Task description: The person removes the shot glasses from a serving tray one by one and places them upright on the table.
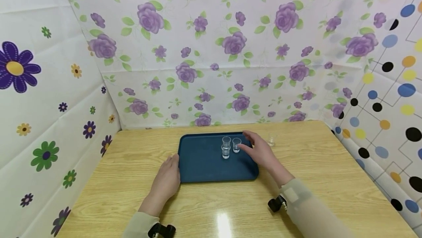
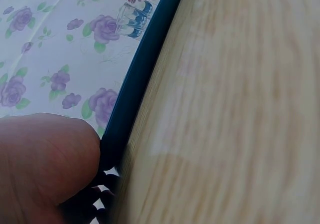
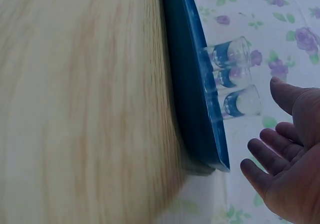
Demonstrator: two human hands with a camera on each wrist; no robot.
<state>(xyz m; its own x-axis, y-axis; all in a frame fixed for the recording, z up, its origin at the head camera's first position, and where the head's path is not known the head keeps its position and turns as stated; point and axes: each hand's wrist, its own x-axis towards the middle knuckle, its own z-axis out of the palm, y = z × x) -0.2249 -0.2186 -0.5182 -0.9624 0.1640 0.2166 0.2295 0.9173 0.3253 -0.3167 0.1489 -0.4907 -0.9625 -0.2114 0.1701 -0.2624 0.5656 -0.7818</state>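
Note:
Three small clear shot glasses stand close together toward the right of a dark blue tray (image 1: 201, 161): a back one (image 1: 226, 141), a front one (image 1: 225, 153) and a right one (image 1: 236, 145). My right hand (image 1: 258, 150) reaches over the tray's right edge, thumb near the right glass. In the right wrist view its fingers (image 3: 270, 156) are spread, with nothing between them and the thumb. My left hand (image 1: 167, 175) rests against the tray's left edge, fingers extended along the rim. The left wrist view shows part of that hand (image 2: 45, 159) beside the rim.
Another clear shot glass (image 1: 271, 139) stands on the wooden table (image 1: 306, 153), right of the tray and behind my right hand. Flower-printed cloth (image 1: 211, 47) rises behind the table, with more patterned cloth at both sides.

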